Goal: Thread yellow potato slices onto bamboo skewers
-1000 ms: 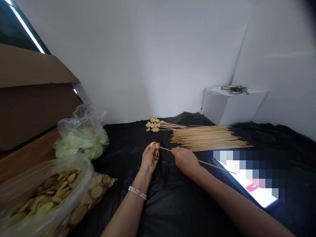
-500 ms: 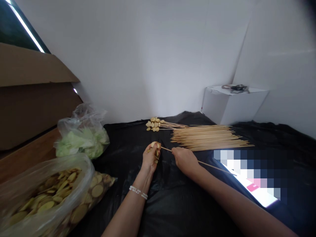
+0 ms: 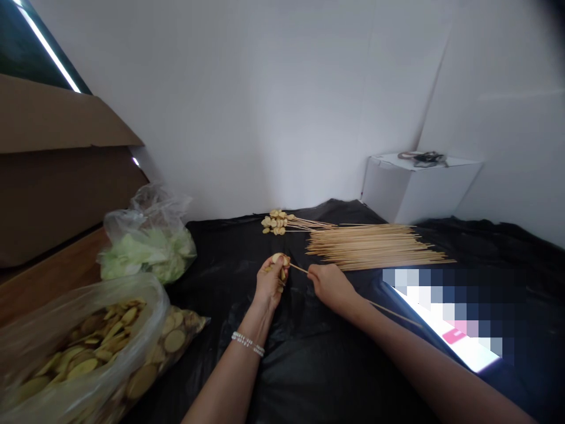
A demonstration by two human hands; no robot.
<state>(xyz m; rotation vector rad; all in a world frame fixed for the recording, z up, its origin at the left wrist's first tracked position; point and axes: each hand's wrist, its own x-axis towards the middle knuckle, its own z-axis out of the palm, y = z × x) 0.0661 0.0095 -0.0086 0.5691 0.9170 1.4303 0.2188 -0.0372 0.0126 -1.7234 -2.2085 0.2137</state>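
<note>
Centrally: one skewer, pale slices, hand-held over black sheeting.
Left hand pinches slices, apparently steadying them at the skewer's end; right hand grips its shaft, seemingly for control.

Person's hands, 2: left hand and right hand, both ungloved. Forearms, 2: left forearm and right forearm, bare to the frame's edge. Bracelet, left wrist: whitish, beaded, apparently 2 slim rows side by side, encircling the arm; individual beads small, rounded; fine detail blurred.
</note>
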